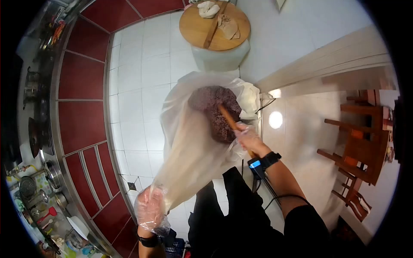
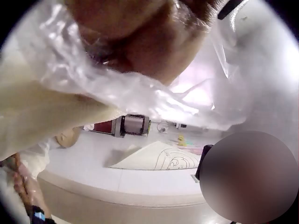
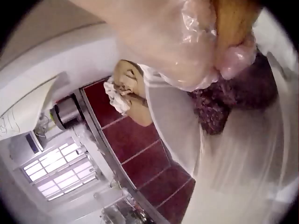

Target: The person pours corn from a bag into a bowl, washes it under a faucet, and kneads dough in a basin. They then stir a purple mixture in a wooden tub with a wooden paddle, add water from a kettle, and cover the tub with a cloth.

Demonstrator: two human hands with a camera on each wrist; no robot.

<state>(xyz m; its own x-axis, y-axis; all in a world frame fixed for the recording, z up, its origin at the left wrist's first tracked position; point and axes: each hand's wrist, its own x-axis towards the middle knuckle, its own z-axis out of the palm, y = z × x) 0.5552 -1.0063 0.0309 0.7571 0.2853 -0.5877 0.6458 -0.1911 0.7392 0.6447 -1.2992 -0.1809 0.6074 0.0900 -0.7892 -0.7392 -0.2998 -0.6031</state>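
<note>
A large translucent bag (image 1: 180,142) lies spread over a container whose shape it hides, with a dark purple, grainy mass (image 1: 221,122) inside. My right hand (image 1: 250,139), in a clear plastic glove, grips a wooden stick (image 1: 228,117) whose far end is in the mass. In the right wrist view the gloved fingers curl round the wooden handle (image 3: 233,28) above the purple mass (image 3: 212,109). My left hand (image 1: 150,208), also gloved, holds the gathered edge of the bag, pulled toward the lower left; the left wrist view shows the hand (image 2: 135,37) close up beside the bag (image 2: 46,112).
Beyond the bag, a round wooden board (image 1: 187,28) with a rolling pin and cloths rests on a pale bin (image 1: 221,59). Red cabinets (image 1: 81,124) and a cluttered counter line the left. Wooden chairs (image 1: 361,146) stand at the right, past a door frame.
</note>
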